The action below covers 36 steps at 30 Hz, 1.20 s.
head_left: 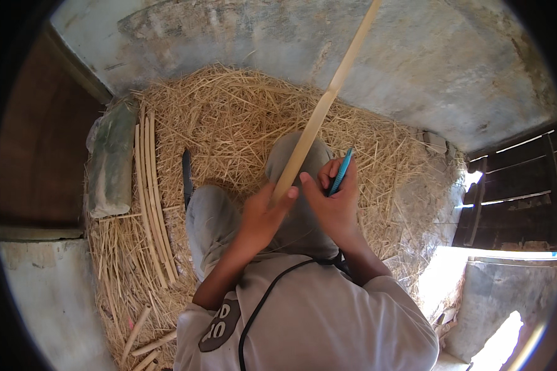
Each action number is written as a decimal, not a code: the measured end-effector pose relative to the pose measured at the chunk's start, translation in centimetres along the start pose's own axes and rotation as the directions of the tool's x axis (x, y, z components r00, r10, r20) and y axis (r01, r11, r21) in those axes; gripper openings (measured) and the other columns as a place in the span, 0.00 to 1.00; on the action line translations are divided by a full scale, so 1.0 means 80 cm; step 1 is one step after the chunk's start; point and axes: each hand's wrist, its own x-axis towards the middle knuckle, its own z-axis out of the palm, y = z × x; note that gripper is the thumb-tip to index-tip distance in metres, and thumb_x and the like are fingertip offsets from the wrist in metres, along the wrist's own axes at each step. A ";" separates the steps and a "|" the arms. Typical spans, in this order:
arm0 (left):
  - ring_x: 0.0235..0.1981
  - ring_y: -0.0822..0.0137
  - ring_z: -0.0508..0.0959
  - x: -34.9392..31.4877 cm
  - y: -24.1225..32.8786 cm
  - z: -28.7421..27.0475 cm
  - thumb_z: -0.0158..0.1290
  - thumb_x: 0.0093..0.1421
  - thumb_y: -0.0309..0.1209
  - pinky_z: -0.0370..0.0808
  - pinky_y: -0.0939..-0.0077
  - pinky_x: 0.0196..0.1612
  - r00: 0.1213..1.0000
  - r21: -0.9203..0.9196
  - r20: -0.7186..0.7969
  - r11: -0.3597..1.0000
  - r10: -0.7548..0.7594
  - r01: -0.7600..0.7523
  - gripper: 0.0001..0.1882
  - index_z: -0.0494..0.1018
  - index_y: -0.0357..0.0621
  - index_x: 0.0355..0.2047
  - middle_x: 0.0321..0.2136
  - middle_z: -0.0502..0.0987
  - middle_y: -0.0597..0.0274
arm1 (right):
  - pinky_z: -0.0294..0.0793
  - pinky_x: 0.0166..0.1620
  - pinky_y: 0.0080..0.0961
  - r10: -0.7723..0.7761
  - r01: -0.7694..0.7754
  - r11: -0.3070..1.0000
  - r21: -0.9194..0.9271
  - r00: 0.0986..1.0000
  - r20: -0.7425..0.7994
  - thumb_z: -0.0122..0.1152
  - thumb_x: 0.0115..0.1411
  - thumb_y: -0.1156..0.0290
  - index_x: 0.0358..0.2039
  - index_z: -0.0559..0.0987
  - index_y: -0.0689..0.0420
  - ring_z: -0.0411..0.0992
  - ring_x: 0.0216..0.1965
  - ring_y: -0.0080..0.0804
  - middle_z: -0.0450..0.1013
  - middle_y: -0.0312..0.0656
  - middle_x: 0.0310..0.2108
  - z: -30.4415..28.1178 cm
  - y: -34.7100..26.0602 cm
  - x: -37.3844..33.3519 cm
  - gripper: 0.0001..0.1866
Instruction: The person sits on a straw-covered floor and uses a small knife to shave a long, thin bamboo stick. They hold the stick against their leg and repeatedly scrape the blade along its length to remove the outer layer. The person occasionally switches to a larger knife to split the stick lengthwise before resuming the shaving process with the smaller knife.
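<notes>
A long pale bamboo strip (pixel 328 93) rises from my lap up toward the top of the view. My left hand (pixel 263 216) grips its lower end over my grey-trousered knees. Just to its right, my right hand (pixel 334 201) holds a blue pen (pixel 341 172) upright, its thumb reaching toward the strip. Both hands sit close together above my knees.
I sit on a bed of straw (pixel 229 117) against a grey wall. Several bamboo strips (pixel 150 191) lie in a curved bundle on the left, next to a dark knife (pixel 187 179) and a grey sack (pixel 111 161). Short bamboo pieces (pixel 143 340) lie lower left. A slatted opening (pixel 513 191) is at right.
</notes>
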 end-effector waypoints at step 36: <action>0.23 0.66 0.69 -0.044 -0.030 -0.011 0.43 0.79 0.46 0.70 0.66 0.31 0.995 0.301 0.029 0.950 -0.098 0.084 0.26 0.73 0.34 0.35 0.20 0.70 0.56 | 0.75 0.24 0.50 0.146 0.275 0.582 -0.766 0.891 0.430 0.52 0.73 0.48 0.42 0.71 0.55 0.78 0.20 0.54 0.77 0.49 0.19 -0.059 0.063 -0.041 0.21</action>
